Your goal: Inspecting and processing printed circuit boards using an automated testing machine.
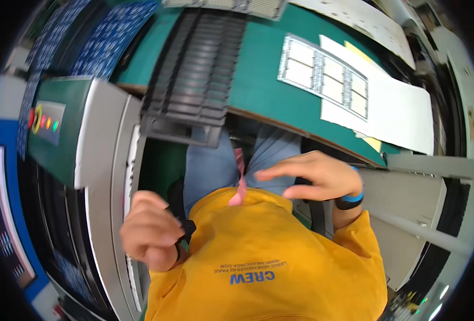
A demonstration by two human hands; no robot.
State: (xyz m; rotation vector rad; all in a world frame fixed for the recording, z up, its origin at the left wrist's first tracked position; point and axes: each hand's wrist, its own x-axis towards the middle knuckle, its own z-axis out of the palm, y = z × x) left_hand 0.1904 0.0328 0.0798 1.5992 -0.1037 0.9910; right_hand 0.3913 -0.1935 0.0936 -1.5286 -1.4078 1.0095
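Small black object point(186, 229), gripped in the left hand point(150, 231) against the yellow shirt point(269, 262)

Fingers curl shut round it, perhaps a clip; right hand point(314, 179) hovers open and empty near the green table's edge point(258, 85); stacked black trays point(194, 80) lie untouched.

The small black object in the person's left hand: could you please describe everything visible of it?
The small black object looks dark, hard and angular, perhaps plastic; what it is cannot be told. Most is hidden inside the curled left hand, with only one corner poking out toward the yellow shirt, which it appears to lie against.
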